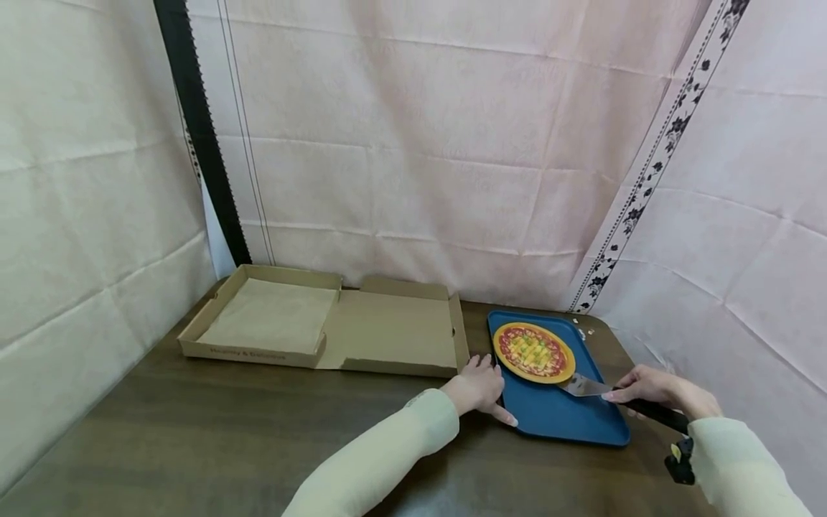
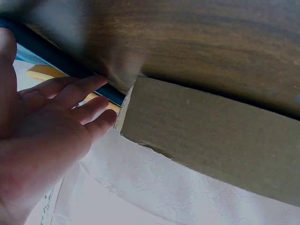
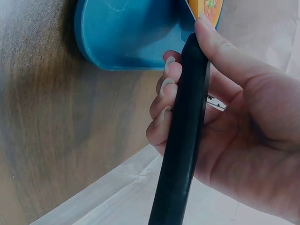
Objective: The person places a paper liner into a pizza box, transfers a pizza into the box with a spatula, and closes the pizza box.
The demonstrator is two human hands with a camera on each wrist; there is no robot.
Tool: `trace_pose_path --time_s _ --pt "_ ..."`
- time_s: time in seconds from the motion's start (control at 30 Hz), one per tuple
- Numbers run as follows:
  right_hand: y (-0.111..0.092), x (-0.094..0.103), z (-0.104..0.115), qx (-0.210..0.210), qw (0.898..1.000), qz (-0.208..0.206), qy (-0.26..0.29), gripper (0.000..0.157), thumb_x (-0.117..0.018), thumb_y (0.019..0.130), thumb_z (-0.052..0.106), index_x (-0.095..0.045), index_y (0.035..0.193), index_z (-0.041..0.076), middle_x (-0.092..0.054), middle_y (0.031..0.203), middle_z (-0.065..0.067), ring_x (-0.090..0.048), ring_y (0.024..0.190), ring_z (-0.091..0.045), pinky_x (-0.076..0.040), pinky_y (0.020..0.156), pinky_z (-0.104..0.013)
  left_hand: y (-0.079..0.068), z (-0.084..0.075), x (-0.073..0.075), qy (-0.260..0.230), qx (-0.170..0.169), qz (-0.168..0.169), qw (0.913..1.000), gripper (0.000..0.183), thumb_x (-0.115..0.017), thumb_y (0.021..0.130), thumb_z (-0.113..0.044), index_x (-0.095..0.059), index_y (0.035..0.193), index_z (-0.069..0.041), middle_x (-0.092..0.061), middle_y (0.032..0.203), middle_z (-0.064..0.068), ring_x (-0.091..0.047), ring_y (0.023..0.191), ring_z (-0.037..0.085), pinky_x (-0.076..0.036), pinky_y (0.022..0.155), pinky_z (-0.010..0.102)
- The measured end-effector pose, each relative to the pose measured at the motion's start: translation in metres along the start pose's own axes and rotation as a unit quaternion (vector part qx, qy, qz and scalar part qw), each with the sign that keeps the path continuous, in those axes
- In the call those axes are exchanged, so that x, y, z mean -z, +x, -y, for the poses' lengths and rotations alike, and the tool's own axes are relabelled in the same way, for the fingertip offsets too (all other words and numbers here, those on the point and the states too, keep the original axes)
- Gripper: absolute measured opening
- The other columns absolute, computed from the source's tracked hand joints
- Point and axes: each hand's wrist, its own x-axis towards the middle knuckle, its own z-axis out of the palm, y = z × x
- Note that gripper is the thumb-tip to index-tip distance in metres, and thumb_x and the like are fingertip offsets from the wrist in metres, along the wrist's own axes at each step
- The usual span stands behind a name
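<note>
A toy-like pizza [image 1: 533,352] with an orange rim lies on the blue tray [image 1: 562,418] at the right of the table. My right hand [image 1: 659,390] grips the black handle [image 3: 183,122] of a metal spatula [image 1: 584,386], thumb along its top and fingers curled beneath. The blade's front overlaps the pizza's near right rim in the head view. At the tray's left edge is my left hand [image 1: 477,388], fingers extended and thumb spread toward the near corner. In the left wrist view its fingertips lie between the tray edge and the cardboard box's corner.
An opened cardboard pizza box [image 1: 394,330] lies flat left of the tray, a sheet of paper [image 1: 271,310] in its left half. Small white scraps [image 1: 583,333] lie beyond the tray's far right. Pale cloth [image 1: 400,143] hangs around the wooden table [image 1: 213,431].
</note>
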Motion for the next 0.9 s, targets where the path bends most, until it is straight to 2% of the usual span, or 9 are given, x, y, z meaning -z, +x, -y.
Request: trace_pose_path --time_s 0.4,0.9 --pt "0.007 -0.004 -0.001 -0.004 1.0 0.013 0.003 0.043 -0.059 0.096 0.029 -0.065 0.096 -0.013 -0.058 0.064 0.002 -0.053 0.055 -0.008 -0.047 0.055 -0.022 0.0 -0.002 -0.006 -0.009 -0.002 0.0 1.0 0.1 -0.053 0.074 -0.081 -0.037 0.149 -0.017 -0.036 0.156 -0.002 -0.023 0.149 0.017 -0.021 0.122 0.035" --pt "0.015 -0.005 0.005 -0.014 1.0 -0.011 -0.01 0.039 -0.058 0.097 0.032 -0.067 0.098 -0.006 -0.057 0.063 0.002 -0.054 0.056 -0.008 -0.047 0.054 -0.022 0.002 0.0 -0.001 -0.009 0.001 0.001 1.0 0.102 -0.052 0.073 -0.081 -0.036 0.15 -0.016 -0.036 0.156 -0.002 -0.024 0.149 0.017 -0.021 0.122 0.035"
